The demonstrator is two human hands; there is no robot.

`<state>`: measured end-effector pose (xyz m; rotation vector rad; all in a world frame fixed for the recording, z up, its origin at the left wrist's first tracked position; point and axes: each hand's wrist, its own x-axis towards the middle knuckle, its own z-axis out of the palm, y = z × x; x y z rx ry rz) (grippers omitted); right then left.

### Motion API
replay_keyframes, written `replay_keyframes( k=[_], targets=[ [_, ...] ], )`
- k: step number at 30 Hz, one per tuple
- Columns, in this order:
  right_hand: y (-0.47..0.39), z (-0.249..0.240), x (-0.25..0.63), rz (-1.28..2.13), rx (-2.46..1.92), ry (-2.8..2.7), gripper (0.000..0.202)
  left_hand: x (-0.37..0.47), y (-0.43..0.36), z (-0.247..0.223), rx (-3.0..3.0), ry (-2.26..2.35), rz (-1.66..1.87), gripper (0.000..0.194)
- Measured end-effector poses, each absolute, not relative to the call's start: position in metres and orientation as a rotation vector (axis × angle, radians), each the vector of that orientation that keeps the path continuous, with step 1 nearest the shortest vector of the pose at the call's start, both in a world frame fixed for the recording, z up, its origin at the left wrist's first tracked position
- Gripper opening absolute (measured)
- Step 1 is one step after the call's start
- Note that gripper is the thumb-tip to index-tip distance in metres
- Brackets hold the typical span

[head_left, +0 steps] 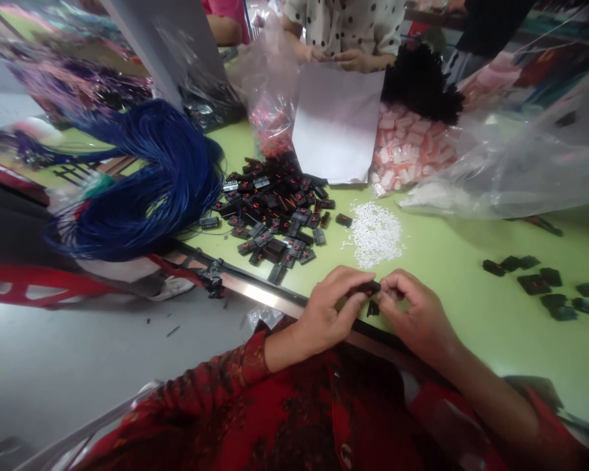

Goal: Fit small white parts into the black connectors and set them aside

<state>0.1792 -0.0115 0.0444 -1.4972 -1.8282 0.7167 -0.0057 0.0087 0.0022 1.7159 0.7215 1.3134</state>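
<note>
My left hand (326,311) is closed around a small black plastic connector housing (372,287) with a bit of red on it, held between thumb and fingers above the table's front edge. Against the housing's right end, my right hand (415,314) pinches thumb and fingertips together; anything between them is too small or hidden to make out. A second black piece (372,308) shows just below the fingers. Beyond both hands lies a spread of tiny white parts (377,232). To its left is a heap of similar black housings (279,216), many with red inserts.
A thick bundle of blue wires (161,176) lies at the left. Several black housings (535,282) sit apart on the right. Behind are a white sheet (336,124), a bag of pinkish-white parts (412,147) and clear plastic (510,163). A co-worker's hands (351,60) are across the table.
</note>
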Motion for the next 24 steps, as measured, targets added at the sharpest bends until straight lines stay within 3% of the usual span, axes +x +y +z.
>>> replay_keyframes(
  k=[5, 9, 14, 24],
  targets=[
    [-0.01, 0.047, 0.178, 0.752, -1.526, -1.784, 0.013, -0.005, 0.009, 0.003, 1.885, 0.694, 1.379, 0.039],
    [-0.008, 0.052, 0.175, 0.935, -1.547, -1.623, 0.013, -0.004, 0.009, 0.0, 1.438, 0.723, 1.199, 0.032],
    [-0.004, 0.052, 0.176, 1.176, -1.508, -1.399, 0.018, -0.001, 0.009, 0.002, 0.89, 0.664, 0.948, 0.047],
    [-0.014, 0.038, 0.186, 1.518, -1.463, -1.244, 0.027, 0.001, 0.004, 0.004, 0.794, 0.652, 0.879, 0.054]
  ],
)
